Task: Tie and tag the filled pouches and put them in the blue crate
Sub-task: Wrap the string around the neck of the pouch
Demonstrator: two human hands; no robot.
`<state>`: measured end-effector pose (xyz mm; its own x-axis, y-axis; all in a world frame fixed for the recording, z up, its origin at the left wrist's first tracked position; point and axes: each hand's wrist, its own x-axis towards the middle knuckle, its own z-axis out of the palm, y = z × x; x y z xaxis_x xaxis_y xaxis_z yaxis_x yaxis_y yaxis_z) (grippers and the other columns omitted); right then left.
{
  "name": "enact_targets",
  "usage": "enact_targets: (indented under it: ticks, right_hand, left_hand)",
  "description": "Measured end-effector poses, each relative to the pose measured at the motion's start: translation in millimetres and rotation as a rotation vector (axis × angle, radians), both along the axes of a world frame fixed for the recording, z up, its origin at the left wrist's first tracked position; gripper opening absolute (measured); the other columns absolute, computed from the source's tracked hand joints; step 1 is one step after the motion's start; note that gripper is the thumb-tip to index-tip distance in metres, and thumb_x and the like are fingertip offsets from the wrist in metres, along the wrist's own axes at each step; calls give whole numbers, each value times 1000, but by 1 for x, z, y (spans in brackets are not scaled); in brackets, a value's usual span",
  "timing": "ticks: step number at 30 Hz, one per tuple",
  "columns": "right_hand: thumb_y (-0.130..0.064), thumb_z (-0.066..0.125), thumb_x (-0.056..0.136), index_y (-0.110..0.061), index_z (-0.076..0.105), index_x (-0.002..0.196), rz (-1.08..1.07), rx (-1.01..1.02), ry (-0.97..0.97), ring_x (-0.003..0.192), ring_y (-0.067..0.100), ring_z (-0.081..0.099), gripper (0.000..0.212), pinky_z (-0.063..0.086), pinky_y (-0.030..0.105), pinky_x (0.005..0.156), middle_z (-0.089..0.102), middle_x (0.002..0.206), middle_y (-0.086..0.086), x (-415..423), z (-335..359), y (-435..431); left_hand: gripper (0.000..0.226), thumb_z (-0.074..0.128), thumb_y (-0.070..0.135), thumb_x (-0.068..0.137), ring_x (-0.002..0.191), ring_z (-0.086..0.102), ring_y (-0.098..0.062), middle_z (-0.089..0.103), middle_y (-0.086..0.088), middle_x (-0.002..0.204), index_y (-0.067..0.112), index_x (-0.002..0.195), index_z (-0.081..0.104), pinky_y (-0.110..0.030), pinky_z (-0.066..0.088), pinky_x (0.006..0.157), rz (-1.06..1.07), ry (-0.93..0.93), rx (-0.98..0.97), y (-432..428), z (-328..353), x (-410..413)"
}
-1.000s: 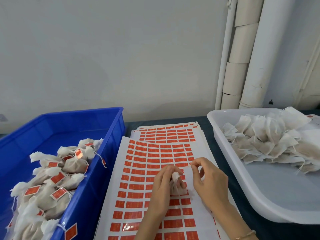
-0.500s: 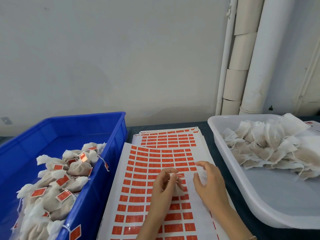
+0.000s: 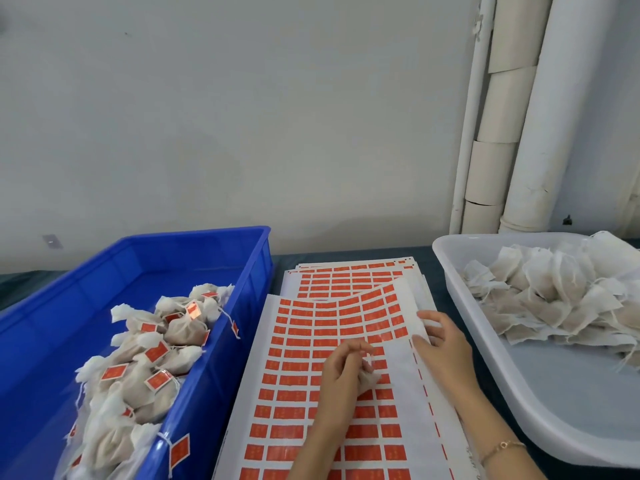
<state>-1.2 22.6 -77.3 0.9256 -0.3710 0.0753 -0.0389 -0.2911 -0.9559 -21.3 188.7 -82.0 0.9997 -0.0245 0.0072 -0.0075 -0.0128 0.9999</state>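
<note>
Two hands, both busy. Left hand [image 3: 341, 370] is curled round one small filled pouch [image 3: 370, 378], held by its gathered neck just above the sticker sheet [image 3: 311, 341], near centre. Can't tell if the string is tied yet. Right hand [image 3: 446, 351] pinches the blank right edge of that sheet, which is lifted and curled up off the spare sheets [image 3: 346, 275] stacked beneath.

Handling call: the pouch looks light and soft, thin mesh-like fabric around loose filling. It will deform if squeezed and probably tear if yanked. Best taken at the neck, where the fabric bunches, not the belly. The stickers are thin and likely to fold onto themselves, so peel from a corner.

Containers:
- Blue crate [image 3: 194, 244], left: a pile of tagged pouches [image 3: 183, 332] at its near right side, and one red tag hangs over the rim.
- White tray [image 3: 519, 393], right: a heap of pouches without tags [image 3: 554, 306] at the far end.

Everything sits on the dark tabletop [image 3: 353, 253].
</note>
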Motion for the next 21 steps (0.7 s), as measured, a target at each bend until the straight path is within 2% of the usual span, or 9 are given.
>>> enact_targets:
  ticks: [4,6,8,10,12,15,18,21]
  right_hand:
    - [-19,69,86,-35,49,117,22,107,20,80,11,68,40,53,22,58,66,104,-5,-1,2,-6]
    - [-20,70,86,-32,48,120,30,174,36,82,13,69,43,56,27,60,67,103,-4,-3,3,-8]
    - [-19,70,85,-29,50,121,56,242,56,83,18,70,41,59,34,66,69,103,-1,-5,3,-9]
    - [-19,70,85,-26,58,116,96,312,82,84,23,71,34,60,41,73,71,101,2,-6,5,-9]
    - [-20,68,87,-23,65,110,143,364,110,81,25,72,23,60,42,73,74,95,4,-9,7,-9]
    - [-23,62,91,-16,70,102,162,391,121,75,27,72,15,59,38,69,74,85,5,-11,8,-7]
    - [-26,59,93,-15,68,101,116,342,124,82,28,71,16,58,47,80,73,92,7,-8,6,-4]
    - [-28,59,94,-16,67,99,107,326,143,81,28,71,15,57,48,81,72,93,7,-5,5,-2]
  left_hand:
    - [25,45,24,101,100,57,-1,61,20,111,37,95,66,-5,45,72,-7,-83,257,-15,13,3]
    - [19,53,28,98,98,58,-5,55,16,121,43,93,63,-6,48,72,22,-139,380,-24,22,9]
    - [17,58,31,94,107,57,-13,47,9,135,47,99,60,-17,53,87,51,-171,530,-31,28,19]
    - [23,60,39,92,125,48,-17,38,8,145,48,112,59,-32,47,103,41,-200,668,-37,29,30]
    - [31,62,46,89,134,37,-15,33,9,150,46,120,58,-35,39,111,13,-220,753,-41,26,37]
    - [36,65,50,84,130,40,-14,37,8,146,43,119,60,-34,39,110,-15,-214,770,-43,15,43]
    - [33,68,52,82,124,45,-14,41,7,143,41,113,64,-33,42,107,-4,-194,733,-42,8,43]
    - [36,68,52,81,117,50,-17,41,6,142,38,115,66,-33,44,105,-19,-182,714,-39,3,45]
